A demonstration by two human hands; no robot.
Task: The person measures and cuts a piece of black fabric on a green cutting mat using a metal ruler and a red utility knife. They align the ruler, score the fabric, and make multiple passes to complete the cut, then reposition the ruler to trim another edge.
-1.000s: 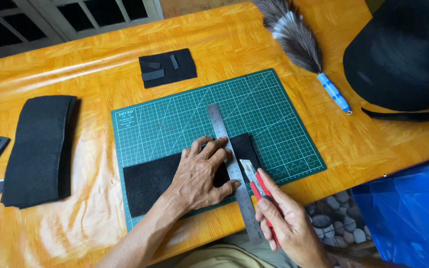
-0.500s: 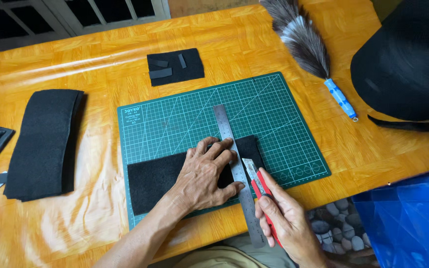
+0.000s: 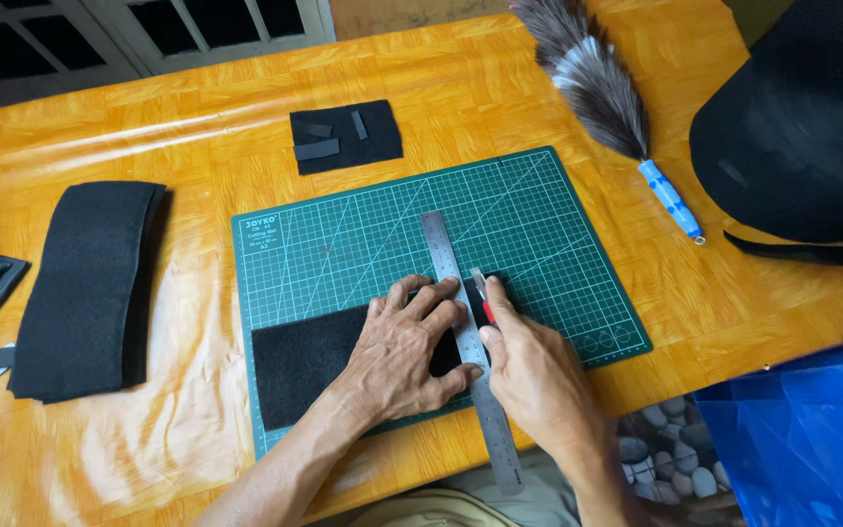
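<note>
A black felt strip (image 3: 304, 356) lies along the near edge of a green cutting mat (image 3: 382, 234). A steel ruler (image 3: 449, 268) crosses the strip from far to near. My left hand (image 3: 404, 349) presses flat on the felt and the ruler, fingers spread. My right hand (image 3: 529, 371) sits just right of the ruler and grips a red utility knife (image 3: 482, 293), whose blade tip rests against the ruler's right edge at the felt's far edge. The felt's right end is mostly hidden under both hands.
A folded black felt roll (image 3: 85, 288) lies at the left of the orange table (image 3: 197, 127). A black piece with small cut strips (image 3: 345, 137) sits beyond the mat. A feather duster (image 3: 602, 88) and a black cap (image 3: 802, 127) lie at right; blue plastic (image 3: 812, 439) is below the table edge.
My right hand has moved up along the ruler, bringing the knife from the near end to the felt's far edge. The left hand stays pressed on felt and ruler.
</note>
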